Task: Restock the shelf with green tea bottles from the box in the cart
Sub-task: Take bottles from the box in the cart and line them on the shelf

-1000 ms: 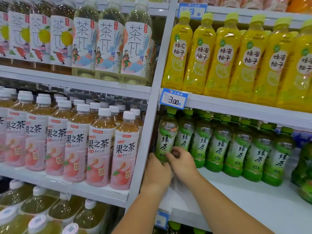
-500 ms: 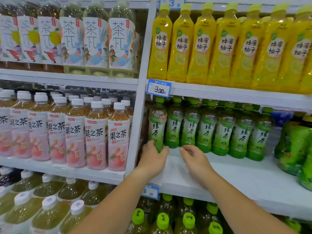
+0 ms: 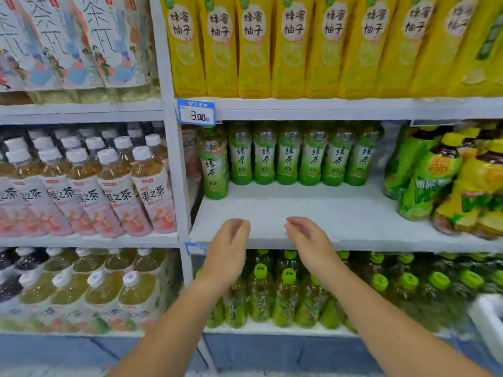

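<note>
White shelf carries green tea bottles labelled 绿茶.

Green plastic tea bottles line the far side of the white metal shelf; the leftmost bottle stands nearer.

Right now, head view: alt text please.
The left hand and right hand hover empty, loosely curled, at the front edge of a white shelf with green tea bottles lined along its back. Above stand yellow bottles; to the left, peach tea bottles.
</note>
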`<act>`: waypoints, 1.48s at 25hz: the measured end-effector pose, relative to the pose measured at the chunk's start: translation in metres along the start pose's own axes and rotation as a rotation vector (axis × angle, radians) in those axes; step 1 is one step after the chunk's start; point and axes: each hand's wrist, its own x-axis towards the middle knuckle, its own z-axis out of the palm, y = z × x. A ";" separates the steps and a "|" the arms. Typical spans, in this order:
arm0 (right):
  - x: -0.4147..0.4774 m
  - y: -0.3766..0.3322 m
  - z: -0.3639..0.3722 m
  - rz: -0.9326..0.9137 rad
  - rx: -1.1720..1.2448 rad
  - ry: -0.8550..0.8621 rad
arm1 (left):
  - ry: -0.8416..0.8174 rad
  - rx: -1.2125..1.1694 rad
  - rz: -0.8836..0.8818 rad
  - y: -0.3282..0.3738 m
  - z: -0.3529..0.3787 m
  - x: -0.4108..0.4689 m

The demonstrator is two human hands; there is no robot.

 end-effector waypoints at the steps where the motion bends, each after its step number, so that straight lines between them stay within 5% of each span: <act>1: -0.014 -0.003 -0.012 0.083 0.037 -0.010 | -0.020 -0.018 -0.053 0.010 0.000 -0.012; 9: -0.115 -0.056 -0.090 0.355 -0.054 -0.098 | -0.309 -0.018 -0.313 0.104 -0.008 -0.105; 17: -0.220 -0.129 -0.170 0.586 -0.095 -0.093 | -0.549 0.118 -0.378 0.211 -0.015 -0.176; 30: -0.337 -0.172 -0.274 0.705 -0.031 0.465 | -0.942 0.234 -0.164 0.276 0.060 -0.194; 37: -0.366 -0.141 -0.375 0.777 0.045 0.626 | -1.112 0.242 -0.096 0.335 0.184 -0.222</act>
